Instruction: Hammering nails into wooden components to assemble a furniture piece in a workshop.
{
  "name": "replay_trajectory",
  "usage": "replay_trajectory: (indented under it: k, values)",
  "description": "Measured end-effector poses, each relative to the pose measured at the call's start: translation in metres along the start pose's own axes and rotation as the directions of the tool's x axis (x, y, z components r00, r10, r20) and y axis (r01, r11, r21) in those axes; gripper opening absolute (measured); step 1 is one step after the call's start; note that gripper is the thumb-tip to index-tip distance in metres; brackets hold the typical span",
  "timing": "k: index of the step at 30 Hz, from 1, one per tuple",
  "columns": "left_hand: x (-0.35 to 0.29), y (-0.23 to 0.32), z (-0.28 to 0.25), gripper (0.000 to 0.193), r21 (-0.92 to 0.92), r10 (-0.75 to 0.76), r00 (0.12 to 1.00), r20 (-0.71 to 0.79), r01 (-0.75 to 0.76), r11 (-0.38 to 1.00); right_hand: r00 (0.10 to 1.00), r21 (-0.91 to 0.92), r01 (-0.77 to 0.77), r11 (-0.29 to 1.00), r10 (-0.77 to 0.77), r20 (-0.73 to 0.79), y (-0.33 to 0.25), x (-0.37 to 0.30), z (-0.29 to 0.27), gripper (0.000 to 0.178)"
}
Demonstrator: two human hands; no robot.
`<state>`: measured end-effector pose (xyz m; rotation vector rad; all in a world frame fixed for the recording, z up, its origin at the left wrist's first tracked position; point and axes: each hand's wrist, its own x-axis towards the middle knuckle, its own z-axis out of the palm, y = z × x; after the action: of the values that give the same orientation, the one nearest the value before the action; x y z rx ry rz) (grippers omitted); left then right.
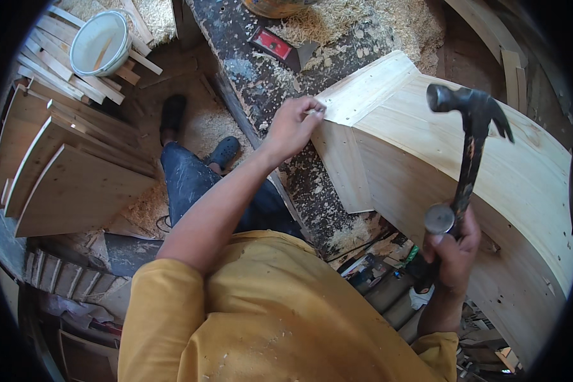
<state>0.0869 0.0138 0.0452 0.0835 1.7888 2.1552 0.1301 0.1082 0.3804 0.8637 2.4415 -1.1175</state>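
My right hand (455, 254) is wrapped around the handle of a claw hammer (470, 137), whose dark head is raised above a pale curved wooden piece (452, 134). A round grey metal end (439, 219) also sticks out of that fist; the rest of it is hidden. At the near left edge of the wooden piece, my left hand (294, 127) has its fingers pinched together against the wood. Whatever sits between those fingertips is too small to make out. Small dark nail marks dot the wood's joints and side.
Under the wooden piece is a paint-spattered workbench (242, 70), bearing a red block-shaped tool (274, 44) and wood shavings (344, 22). Left on the floor are a white bucket (100, 44) on wood strips and several curved boards (83, 191). Tools clutter the space below the bench.
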Motion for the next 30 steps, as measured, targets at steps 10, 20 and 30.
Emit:
replay_trajectory:
  k: [10,20,30]
  values:
    - [0.022,-0.014,0.037,0.014,-0.348,-0.287,0.958,-0.004,0.268,0.899,0.998,-0.371,0.068,0.926,-0.065,0.021,-0.047,0.037,0.021,0.035]
    - [0.023,-0.016,0.033,0.021,-0.320,-0.276,0.961,-0.033,0.251,0.913,0.971,-0.832,0.239,0.500,-0.102,0.218,-0.046,0.066,0.043,0.065]
    - [0.025,-0.024,0.037,0.023,-0.191,-0.122,0.990,-0.074,0.106,0.976,0.961,-0.925,0.214,0.314,0.103,0.257,-0.048,0.085,0.066,0.064]
